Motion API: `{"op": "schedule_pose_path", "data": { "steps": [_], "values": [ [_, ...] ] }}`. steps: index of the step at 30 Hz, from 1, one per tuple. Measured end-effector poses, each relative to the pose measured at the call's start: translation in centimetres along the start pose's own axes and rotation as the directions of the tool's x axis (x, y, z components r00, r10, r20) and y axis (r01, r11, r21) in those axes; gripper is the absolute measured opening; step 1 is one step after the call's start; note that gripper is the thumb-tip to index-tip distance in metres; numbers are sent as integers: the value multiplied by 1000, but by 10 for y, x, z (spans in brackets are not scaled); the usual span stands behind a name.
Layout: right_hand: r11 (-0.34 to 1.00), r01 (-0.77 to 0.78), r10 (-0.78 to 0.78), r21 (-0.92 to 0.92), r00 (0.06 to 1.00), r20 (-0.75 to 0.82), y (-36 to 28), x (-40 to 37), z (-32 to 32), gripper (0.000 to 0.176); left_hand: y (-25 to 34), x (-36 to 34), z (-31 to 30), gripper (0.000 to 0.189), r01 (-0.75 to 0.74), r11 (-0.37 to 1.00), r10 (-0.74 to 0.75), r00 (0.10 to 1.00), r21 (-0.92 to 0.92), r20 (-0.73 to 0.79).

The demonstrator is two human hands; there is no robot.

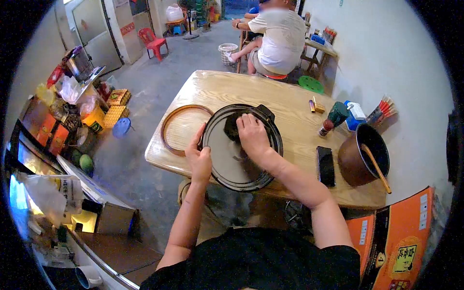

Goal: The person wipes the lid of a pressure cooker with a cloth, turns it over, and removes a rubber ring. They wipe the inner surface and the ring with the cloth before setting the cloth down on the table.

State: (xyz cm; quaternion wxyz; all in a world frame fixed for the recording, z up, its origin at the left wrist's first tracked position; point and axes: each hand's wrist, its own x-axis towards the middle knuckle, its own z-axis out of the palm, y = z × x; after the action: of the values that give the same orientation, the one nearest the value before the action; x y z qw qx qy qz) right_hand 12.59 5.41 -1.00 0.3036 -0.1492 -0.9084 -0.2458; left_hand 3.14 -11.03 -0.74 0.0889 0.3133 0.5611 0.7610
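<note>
A wide round pan [220,164] with a black rim, a side lug and a pale, shiny inside is tilted toward me over the table's near edge. My left hand [198,157] grips its left rim, thumb on the near side. Inside the pan, my right hand [252,136] presses a dark, cloth-like pad [232,126] against the upper part of the surface, fingers bent over it. What the pad is made of I cannot tell. Just left of the pan, a thin brown ring [166,129] lies flat on the wooden table [208,87].
On the right are a phone [326,166], a brown pot [355,162] with a wooden spoon [374,166], bottles [337,113] and chopsticks [385,106]. A person [278,38] sits beyond the table. An orange carton [401,241] stands near right; a red chair [152,43] is farther back.
</note>
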Motion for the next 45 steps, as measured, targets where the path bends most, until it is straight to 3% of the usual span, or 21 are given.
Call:
{"op": "schedule_pose_path", "data": {
  "steps": [2, 8, 14, 16, 17, 20, 22, 24, 25, 28, 29, 30, 32, 34, 36, 37, 38, 40, 42, 44, 45],
  "values": [
    [996, -74, 71, 57, 996, 58, 3, 3, -3, 27, -2, 0, 0, 63, -7, 1000, 7, 1000, -5, -1],
    [951, -257, 259, 170, 966, 8, 4, -6, -11, 28, -2, -6, 5, 63, -8, 1000, 9, 1000, -14, 21],
    [927, -325, 337, 187, 941, -38, 9, -28, -25, 33, 14, -14, 14, 62, 6, 1000, -7, 999, 3, 43],
    [806, -559, 512, 194, 824, 243, 13, -43, -30, 47, 15, -19, 15, 61, 29, 999, -28, 999, -21, 42],
    [836, -498, 489, 232, 867, 97, 12, -54, -38, 21, 15, -20, 16, 61, 17, 998, -16, 1000, -57, 18],
    [880, -470, 440, 64, 860, 258, 8, -82, -49, 15, 7, -21, 16, 61, 26, 995, -28, 999, -98, -23],
    [908, -415, 390, 52, 885, 253, 9, -86, -67, 17, 1, -18, 17, 62, 40, 993, -42, 999, -110, -19],
    [860, -463, 304, 212, 801, 515, 12, -86, -83, 23, 1, -19, 15, 62, 38, 992, -39, 999, -118, -9],
    [858, -468, 312, 212, 802, 510, 13, -85, -84, 23, 4, -19, 17, 63, 48, 992, -50, 999, -114, -12],
    [542, -647, 534, 536, 758, 375, 21, -73, -80, 43, 4, -17, 16, 62, 23, 997, -23, 1000, -70, 8],
    [566, -560, 545, 605, 805, 235, 20, -68, -77, 49, 5, -17, 15, 62, 18, 998, -17, 1000, -65, 13],
    [560, -562, 552, 609, 801, 232, 20, -58, -75, 49, 9, -17, 16, 62, 27, 997, -25, 999, -68, 21],
    [788, -218, 327, 575, 941, -91, 18, -30, -70, 48, 8, -18, 14, 62, 34, 998, -32, 999, -60, 44],
    [837, -54, 104, 545, 993, -62, 8, -17, -25, 48, -3, -13, 11, 62, -90, 994, 87, 995, 61, 51],
    [719, -78, 177, 691, 982, -73, -6, -4, -16, 44, 3, -13, 9, 62, -61, 998, 60, 997, 30, 56],
    [634, 20, 150, 773, 978, -148, -14, -1, -13, 50, 4, -12, 11, 62, -22, 1000, 22, 999, -8, 43],
    [516, 127, 53, 847, 982, -179, -22, -3, -11, 51, 1, -10, 10, 62, -21, 1000, 21, 999, -7, 43],
    [391, 145, -75, 909, 989, -125, -32, -12, -25, 54, -5, -8, 3, 63, -37, 996, 42, 998, -86, 57],
    [444, 201, -162, 873, 976, -142, -23, -14, -24, 53, -6, -9, 2, 63, -26, 994, 32, 998, -110, 53],
    [695, 214, -117, 686, 975, -186, -17, -15, -7, 47, -3, -8, 3, 64, -78, 997, 77, 995, 23, 57],
    [813, 37, 13, 581, 997, -81, -11, -14, -16, 42, 0, -10, 4, 64, -74, 997, 72, 995, 20, 64]
  ]
}}
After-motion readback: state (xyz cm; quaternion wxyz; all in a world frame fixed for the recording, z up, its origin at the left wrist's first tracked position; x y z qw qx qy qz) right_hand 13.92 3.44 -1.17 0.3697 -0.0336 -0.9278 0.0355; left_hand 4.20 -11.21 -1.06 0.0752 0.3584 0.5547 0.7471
